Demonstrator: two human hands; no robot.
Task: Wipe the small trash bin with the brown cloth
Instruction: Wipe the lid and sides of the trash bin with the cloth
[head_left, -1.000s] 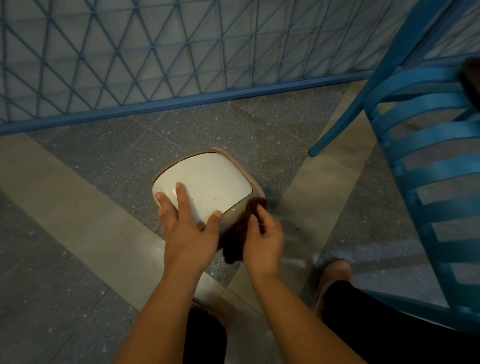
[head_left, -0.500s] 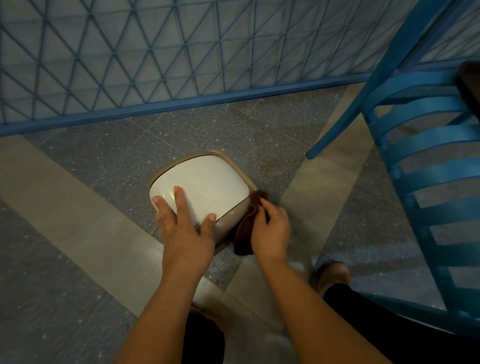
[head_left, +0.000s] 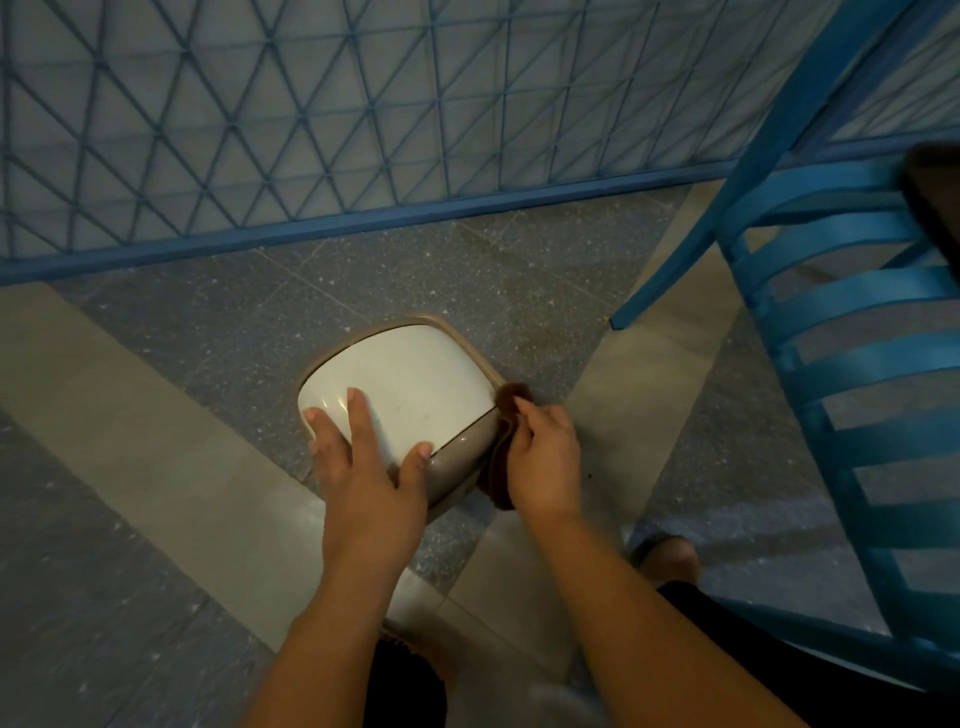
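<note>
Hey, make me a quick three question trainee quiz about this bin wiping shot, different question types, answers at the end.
1. True or false: the left hand rests on the white lid of the small trash bin.
2. Which hand holds the brown cloth?
3. The cloth is pressed against the bin's: A) lid top B) side C) underside

Key: 1 true. 2 the right hand. 3 B.

floor (head_left: 171, 483): grey speckled tiles crossed by tan bands; small trash bin (head_left: 410, 395) stands on it near the middle; blue chair (head_left: 852, 332) leg planted to the right; blue mesh fence (head_left: 311, 130) base runs along the far edge
</note>
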